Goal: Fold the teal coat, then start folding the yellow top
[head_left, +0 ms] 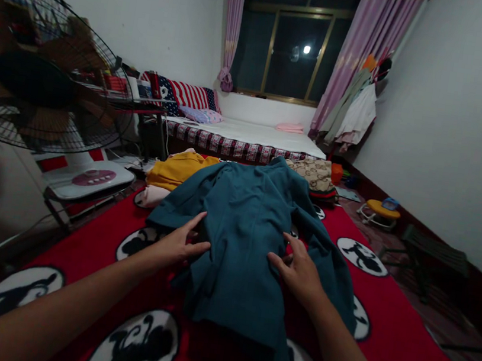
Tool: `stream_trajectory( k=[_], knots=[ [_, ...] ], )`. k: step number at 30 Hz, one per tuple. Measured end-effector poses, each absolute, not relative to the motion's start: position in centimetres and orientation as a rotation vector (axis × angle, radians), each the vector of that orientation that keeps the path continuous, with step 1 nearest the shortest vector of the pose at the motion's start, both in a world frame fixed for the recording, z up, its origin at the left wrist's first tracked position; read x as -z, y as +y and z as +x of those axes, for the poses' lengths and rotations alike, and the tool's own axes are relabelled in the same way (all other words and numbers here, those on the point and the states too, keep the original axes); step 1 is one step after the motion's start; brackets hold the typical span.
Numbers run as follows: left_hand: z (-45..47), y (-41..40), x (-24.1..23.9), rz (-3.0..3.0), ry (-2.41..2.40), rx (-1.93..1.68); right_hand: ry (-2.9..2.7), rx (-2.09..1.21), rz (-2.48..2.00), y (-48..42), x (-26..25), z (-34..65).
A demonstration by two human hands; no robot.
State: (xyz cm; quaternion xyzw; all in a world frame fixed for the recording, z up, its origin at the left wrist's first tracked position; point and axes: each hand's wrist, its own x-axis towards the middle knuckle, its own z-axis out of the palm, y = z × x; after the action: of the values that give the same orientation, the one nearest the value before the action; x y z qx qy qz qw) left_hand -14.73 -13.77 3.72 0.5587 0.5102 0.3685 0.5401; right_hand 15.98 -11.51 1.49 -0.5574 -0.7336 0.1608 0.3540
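Note:
A teal garment (245, 229) lies spread on a red blanket with black-and-white round prints (389, 339). My left hand (178, 244) rests flat on the garment's left edge, fingers stretched out and apart. On the right side of the garment my right hand (298, 269) lies open too, fingers pointing inward at the cloth. Neither hand grips anything. Both forearms reach in from the bottom of the view.
A yellow garment (180, 169) and a pale one (153, 195) lie behind the teal one. A large standing fan (36, 74) fills the left. Beyond are a patterned folded cloth (314, 173), a bed (247, 136), hanging clothes (353, 115), a small yellow stool (381, 211) and a dark chair (432, 255).

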Motion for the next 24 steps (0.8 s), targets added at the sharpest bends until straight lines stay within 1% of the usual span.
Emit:
stream_trajectory(
  k=[3, 5, 10, 12, 13, 14, 17, 18, 19, 21, 22, 24],
  knots=[
    [-14.1, -13.6, -3.9, 1.264, 1.226, -0.865, -1.892, -0.446, -1.485, -11.4, -1.3, 16.1],
    [-14.1, -13.8, -5.0, 1.281, 1.277, -0.911, -1.886, -0.458, -1.502, -11.3, -1.1, 16.2],
    [-16.6, -14.8, -9.5, 1.633, 1.622, -1.259, -1.885, -0.465, -1.445, -10.9, -0.5, 16.5],
    [-18.7, -14.8, -10.0, 1.766, 1.801, -1.297, -1.869, -0.449, -1.452, -10.7, -0.4, 16.7],
    [-20.0, -14.7, -9.8, 1.853, 1.931, -1.219, -1.854, -0.431, -1.475, -10.6, -0.3, 16.8],
    [-21.3, -14.6, -9.2, 1.955, 2.067, -1.067, -1.837, -0.402, -1.509, -10.5, -0.3, 16.9],
    [-24.6, -14.3, -6.9, 2.231, 2.285, -0.398, -1.813, -0.314, -1.62, -10.2, -0.5, 17.2],
    [-25.2, -14.3, -6.2, 2.297, 2.295, -0.258, -1.817, -0.314, -1.637, -10.1, -0.5, 17.3],
    [-25.5, -14.4, -5.8, 2.36, 2.302, -0.212, -1.822, -0.328, -1.64, -10.1, -0.6, 17.3],
    [-24.9, -14.8, -5.8, 2.481, 2.277, -0.348, -1.814, -0.375, -1.624, -10.1, -0.7, 17.2],
    [-24.1, -15.1, -6.0, 2.53, 2.2, -0.474, -1.795, -0.404, -1.612, -10.1, -0.7, 17.1],
    [-21.4, -16.0, -6.9, 2.57, 1.892, -0.651, -1.725, -0.53, -1.557, -10.3, -0.8, 16.8]
  ],
)
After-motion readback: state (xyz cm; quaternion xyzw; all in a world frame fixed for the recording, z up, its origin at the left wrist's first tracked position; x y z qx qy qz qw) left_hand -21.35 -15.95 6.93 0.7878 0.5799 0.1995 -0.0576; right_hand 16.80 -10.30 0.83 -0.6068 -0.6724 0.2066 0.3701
